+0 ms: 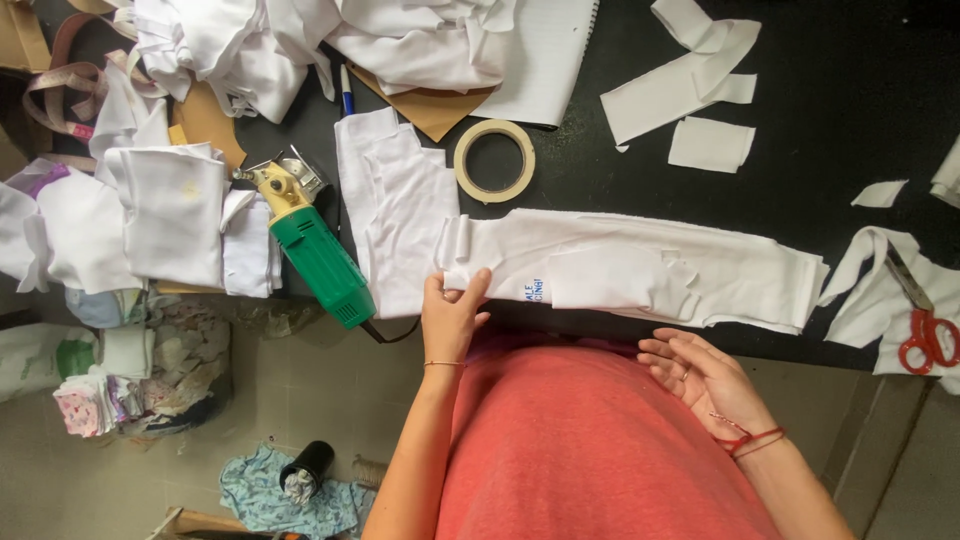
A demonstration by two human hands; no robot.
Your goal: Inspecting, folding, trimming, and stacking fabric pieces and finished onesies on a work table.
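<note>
Lying lengthwise along the near edge of the black table (820, 110): one long stack of white fabric pieces (640, 270), with small blue print near its left end. Left hand (452, 318): fingers closed on the stack's left end, thumb on top, pinching the cloth. Right hand (700, 378): palm up, fingers loosely spread, holding nothing, just below the stack's near edge and off the cloth. Left of the stack: a second flat white fabric pile (395, 205), then a green and yellow electric cutter (312, 248). Behind the stack: a roll of masking tape (494, 160). Far right: red-handled scissors (925, 325) resting on white scraps.
</note>
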